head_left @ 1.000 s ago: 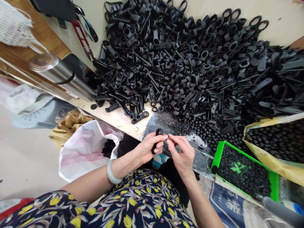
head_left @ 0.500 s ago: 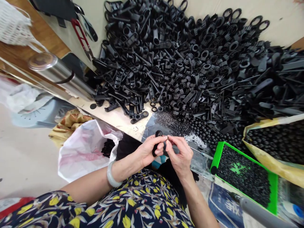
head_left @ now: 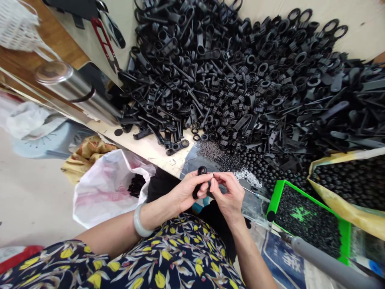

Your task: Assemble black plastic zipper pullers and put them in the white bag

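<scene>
My left hand (head_left: 191, 192) is shut on a black moulded plastic part (head_left: 201, 171), with its lower end (head_left: 195, 195) curving below my fingers. My right hand (head_left: 228, 194) pinches a tiny metal pin (head_left: 213, 175) between finger and thumb, right against the top of the black part. The two hands nearly touch. Just beyond them lies a small heap of metal pins (head_left: 248, 177). Behind that rises a large pile of black plastic parts (head_left: 240, 80). A pale green bangle (head_left: 138, 221) circles my left wrist.
A green-rimmed tray of small black pieces (head_left: 306, 218) lies at right, beside a yellow bag of black beads (head_left: 351, 184). A white plastic bag (head_left: 111, 188) sits at left, below a steel flask (head_left: 78, 94). Red-handled snips (head_left: 104, 42) and a grey tube (head_left: 327, 263) are nearby.
My hands have barely moved and keep the same hold. The whole view has shifted slightly, and the grey tube reaches further in from the lower right.
</scene>
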`<action>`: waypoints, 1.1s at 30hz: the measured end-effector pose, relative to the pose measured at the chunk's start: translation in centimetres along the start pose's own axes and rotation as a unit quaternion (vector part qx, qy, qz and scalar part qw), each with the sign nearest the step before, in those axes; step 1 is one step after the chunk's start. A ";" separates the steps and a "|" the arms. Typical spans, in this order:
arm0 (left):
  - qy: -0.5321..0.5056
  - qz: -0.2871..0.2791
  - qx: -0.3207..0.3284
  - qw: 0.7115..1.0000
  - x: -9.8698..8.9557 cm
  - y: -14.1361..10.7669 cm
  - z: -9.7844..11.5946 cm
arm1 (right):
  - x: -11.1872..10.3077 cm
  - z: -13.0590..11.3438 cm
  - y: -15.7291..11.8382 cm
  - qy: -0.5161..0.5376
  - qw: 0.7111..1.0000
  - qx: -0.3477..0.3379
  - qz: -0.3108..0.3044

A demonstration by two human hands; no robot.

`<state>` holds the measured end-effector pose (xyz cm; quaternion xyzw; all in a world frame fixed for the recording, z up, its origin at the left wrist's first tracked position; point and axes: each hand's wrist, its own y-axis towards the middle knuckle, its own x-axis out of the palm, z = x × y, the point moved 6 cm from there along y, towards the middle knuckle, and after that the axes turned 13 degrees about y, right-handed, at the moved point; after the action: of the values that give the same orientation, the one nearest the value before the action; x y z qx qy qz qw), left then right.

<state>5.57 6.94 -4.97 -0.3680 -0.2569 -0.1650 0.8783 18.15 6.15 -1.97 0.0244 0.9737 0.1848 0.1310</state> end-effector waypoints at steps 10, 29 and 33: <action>0.046 -0.015 -0.013 0.999 -1.5 -2.5 0.6 | -1.0 -0.2 0.4 -0.044 0.996 -0.018 -0.069; 0.215 0.025 0.012 0.976 -1.1 -3.1 0.1 | 0.8 -1.7 -0.8 -0.146 0.970 -0.111 -0.158; 0.211 0.022 0.018 0.977 -1.1 -3.0 -0.1 | 1.0 -2.1 -0.8 -0.187 0.956 -0.139 -0.178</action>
<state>3.23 5.00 -3.98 -0.3147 -0.0611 -0.2150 0.9225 16.63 4.71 -0.63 -0.1333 0.8851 0.2844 0.3434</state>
